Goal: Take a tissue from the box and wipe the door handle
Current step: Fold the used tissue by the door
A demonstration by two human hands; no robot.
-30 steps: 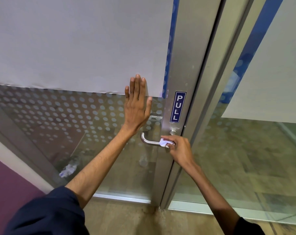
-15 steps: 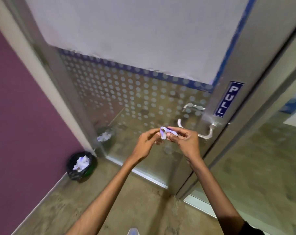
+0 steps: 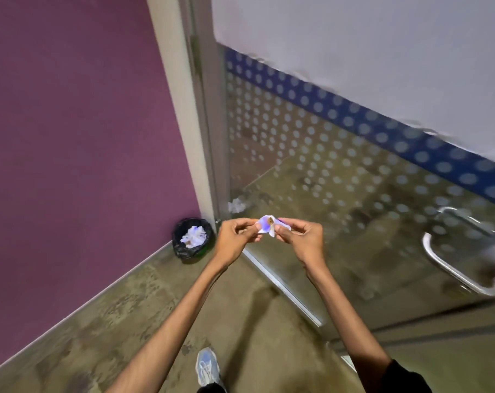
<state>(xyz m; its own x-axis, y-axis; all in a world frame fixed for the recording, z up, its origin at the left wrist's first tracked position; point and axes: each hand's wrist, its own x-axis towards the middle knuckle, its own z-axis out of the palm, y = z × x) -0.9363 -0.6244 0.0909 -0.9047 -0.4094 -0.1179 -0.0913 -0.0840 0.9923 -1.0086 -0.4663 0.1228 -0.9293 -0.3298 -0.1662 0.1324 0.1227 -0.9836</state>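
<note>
- Two bare hands, one tissue (image 3: 266, 224), one door handle (image 3: 458, 268), one bin (image 3: 193, 238) and one shoe (image 3: 207, 367) are in view.
- The left hand (image 3: 235, 239) and the right hand (image 3: 301, 237) meet in front of the glass door (image 3: 340, 177), each pinching an edge of the small crumpled tissue between thumb and fingertips.
- The tissue sits between the two hands, with a brownish spot showing at its middle.
- The handle lies well apart, to the right, untouched.
- The black-lined bin stands in the corner by the purple wall (image 3: 79, 137), with white crumpled paper inside.
- The handle's far end is cut off by the frame edge; the view is blurred, and no tissue box shows.
</note>
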